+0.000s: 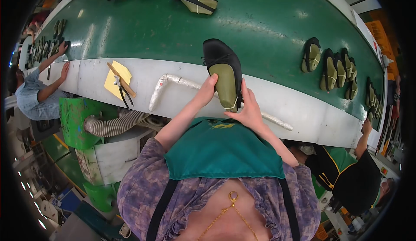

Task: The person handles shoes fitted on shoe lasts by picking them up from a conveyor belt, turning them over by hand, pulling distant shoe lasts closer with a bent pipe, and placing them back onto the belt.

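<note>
A black flat shoe (222, 52) on an olive-green last is held up in front of me, toe pointing away. My left hand (207, 91) grips its left side, thumb lying on the olive surface. Around the heel end, my right hand (249, 107) has its fingers along the right side and its thumb at the bottom tip. Below the hands, a bent bar wrapped in silvery film (182, 80) lies on the white ledge. Farther left on that ledge are pincers (120, 86), a wooden-handled tool (121, 80) and a yellow sheet (113, 84).
Beyond the white ledge (303, 111) runs a green conveyor surface (260, 20). Several shoes on lasts (197, 3) lie at the far side, others (331, 67) to the right. A person (39, 91) works at left, another (351, 176) at right. A ribbed hose (115, 124) meets a green machine below.
</note>
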Demonstrator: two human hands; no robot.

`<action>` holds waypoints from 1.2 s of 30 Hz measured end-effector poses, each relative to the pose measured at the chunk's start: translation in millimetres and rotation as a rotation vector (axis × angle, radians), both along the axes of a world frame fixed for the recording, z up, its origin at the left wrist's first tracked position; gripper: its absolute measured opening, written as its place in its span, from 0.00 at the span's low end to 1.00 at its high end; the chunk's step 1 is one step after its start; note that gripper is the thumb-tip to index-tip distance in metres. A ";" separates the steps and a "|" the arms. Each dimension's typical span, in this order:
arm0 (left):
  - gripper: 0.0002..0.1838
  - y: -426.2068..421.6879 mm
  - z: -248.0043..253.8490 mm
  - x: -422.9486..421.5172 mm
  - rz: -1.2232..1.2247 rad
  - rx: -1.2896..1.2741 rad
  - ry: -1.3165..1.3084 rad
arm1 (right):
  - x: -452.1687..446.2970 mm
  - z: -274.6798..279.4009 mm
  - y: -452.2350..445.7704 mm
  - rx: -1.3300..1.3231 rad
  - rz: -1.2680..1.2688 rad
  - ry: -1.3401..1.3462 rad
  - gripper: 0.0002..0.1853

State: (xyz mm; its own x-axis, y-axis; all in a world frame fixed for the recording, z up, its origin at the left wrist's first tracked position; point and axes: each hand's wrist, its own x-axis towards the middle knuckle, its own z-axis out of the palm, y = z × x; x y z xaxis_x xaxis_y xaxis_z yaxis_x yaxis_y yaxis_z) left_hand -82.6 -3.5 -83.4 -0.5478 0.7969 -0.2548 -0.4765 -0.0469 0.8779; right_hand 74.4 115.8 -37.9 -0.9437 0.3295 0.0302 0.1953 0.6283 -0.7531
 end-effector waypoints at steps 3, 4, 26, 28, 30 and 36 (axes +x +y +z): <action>0.36 3.6 -1.5 -9.4 0.141 0.109 0.017 | 3.4 0.4 6.4 0.182 -0.022 -0.018 0.64; 0.35 3.8 -0.5 -12.0 0.199 0.181 -0.007 | 2.9 1.0 8.4 0.217 -0.024 -0.033 0.63; 0.26 -13.0 79.8 -4.1 0.321 0.098 0.292 | 14.8 24.1 -18.1 0.053 0.049 -0.029 0.65; 0.25 -14.7 83.8 -3.0 0.329 0.082 0.315 | 14.9 23.5 -19.8 0.053 0.050 -0.028 0.65; 0.25 -15.2 83.4 -1.3 0.329 0.075 0.325 | 16.3 21.3 -20.0 0.057 0.050 -0.022 0.65; 0.23 -18.0 76.1 0.0 0.324 0.148 0.280 | 18.0 13.6 -18.8 0.167 0.031 0.047 0.64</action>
